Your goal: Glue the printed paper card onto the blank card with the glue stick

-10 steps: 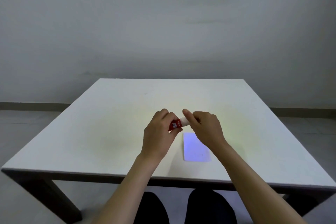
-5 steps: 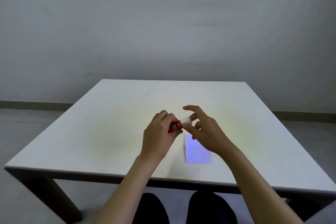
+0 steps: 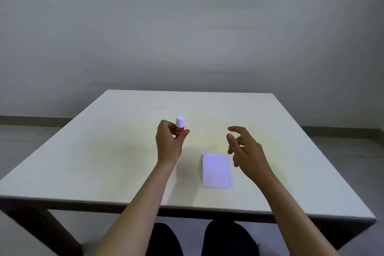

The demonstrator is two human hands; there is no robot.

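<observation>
The left hand (image 3: 169,143) grasps the glue stick (image 3: 180,127) between thumb and fingers. The stick is held upright above the surface (image 3: 104,151), white cap uppermost, with its red body partly hidden behind the fingers. The label text on the body is too blurred to read.

The right hand (image 3: 244,147) is released: fingers spread and loosely curled, holding nothing, raised over the surface to the right of the left hand and well apart from the glue stick.

A white card (image 3: 217,170) lies flat on the surface, just beside and below the right hand, on its inner side, between the two forearms. Its visible face appears blank; overexposure may hide any print, and whether it is one card or two stacked cannot be told.
</observation>
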